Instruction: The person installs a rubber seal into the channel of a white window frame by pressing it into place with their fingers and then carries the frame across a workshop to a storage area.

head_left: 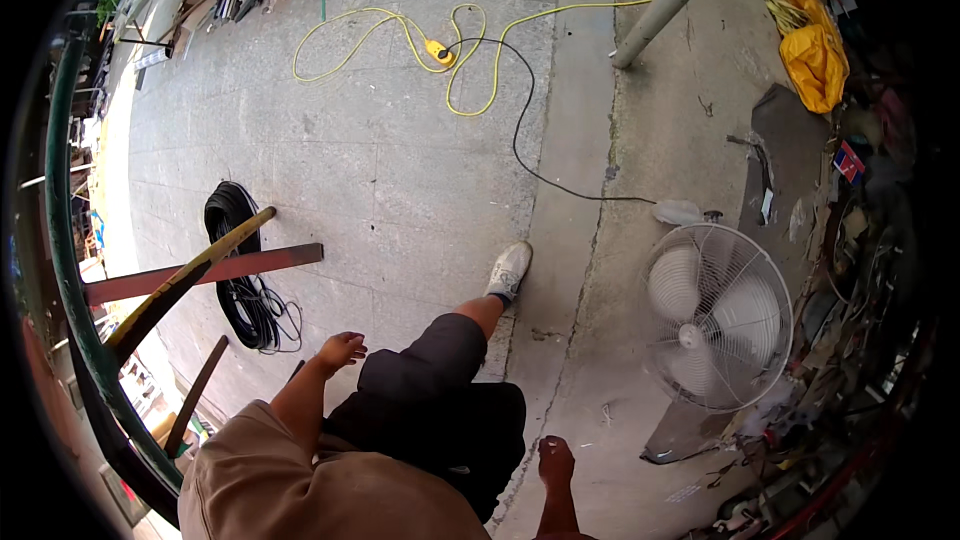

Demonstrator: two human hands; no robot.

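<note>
My left hand hangs beside my left thigh, its fingers loosely bent and a little apart, with nothing visible in it. A coil of black cable lies on the ground ahead of it, to the left. On my right side, my right hand is closed with its back showing; nothing sticks out of it. The nearest large thing to that hand is a grey fan with a round wire guard, farther right. One foot in a light shoe is stretched forward on the concrete.
A yellow cord with a yellow socket block crosses the concrete; a black cord runs from it toward the fan. A grey post stands ahead. Scrap lines the right. Green and red bars reach in at left.
</note>
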